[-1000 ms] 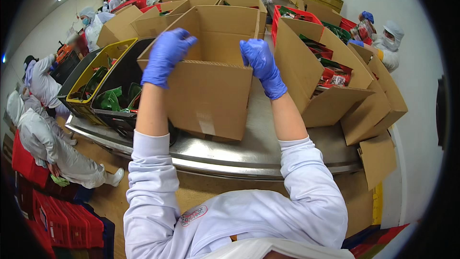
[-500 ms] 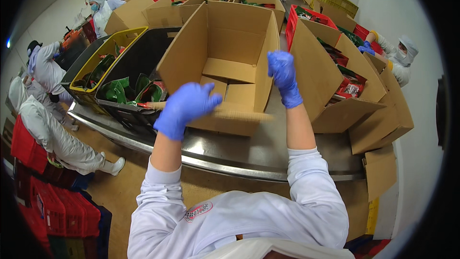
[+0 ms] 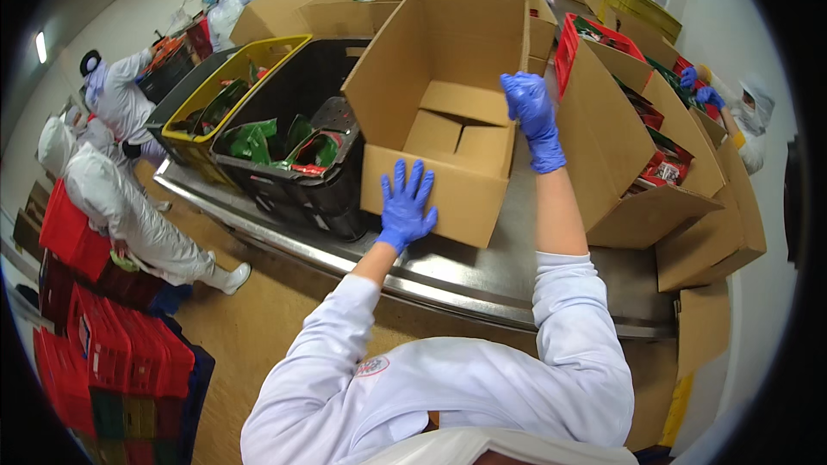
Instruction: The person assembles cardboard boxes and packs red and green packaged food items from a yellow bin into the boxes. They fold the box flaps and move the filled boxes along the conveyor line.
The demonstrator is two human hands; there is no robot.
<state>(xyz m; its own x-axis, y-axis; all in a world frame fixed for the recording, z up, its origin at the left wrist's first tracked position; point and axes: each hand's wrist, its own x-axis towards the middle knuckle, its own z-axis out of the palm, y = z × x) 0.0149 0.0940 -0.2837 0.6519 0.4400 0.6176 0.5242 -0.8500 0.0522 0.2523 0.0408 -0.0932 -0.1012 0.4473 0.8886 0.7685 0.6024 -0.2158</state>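
Note:
An opened cardboard box (image 3: 465,43) stands in front of me on the metal table, its tall flaps raised. Nothing lies inside; its bottom panels show a dark gap between them. My left hand (image 3: 405,209), in a blue glove, lies flat with spread fingers against the box's near panel. At the box's right edge, my blue-gloved right hand (image 3: 532,116) is closed around the right flap. Touching the box's left side is a black crate (image 3: 293,194) with green and red packets (image 3: 314,152) in it.
A yellow crate (image 3: 207,145) stands farther left. On the right are cardboard boxes (image 3: 607,142) with red and green packets, and a red crate (image 3: 566,56). The metal table's rounded edge (image 3: 431,291) runs before me. Several people in white work around; stacked red crates (image 3: 138,344) stand lower left.
My left hand has come down from above the near edge and now rests spread on the near panel, which hangs downward. My right hand stays at the right flap. The whole view has shifted.

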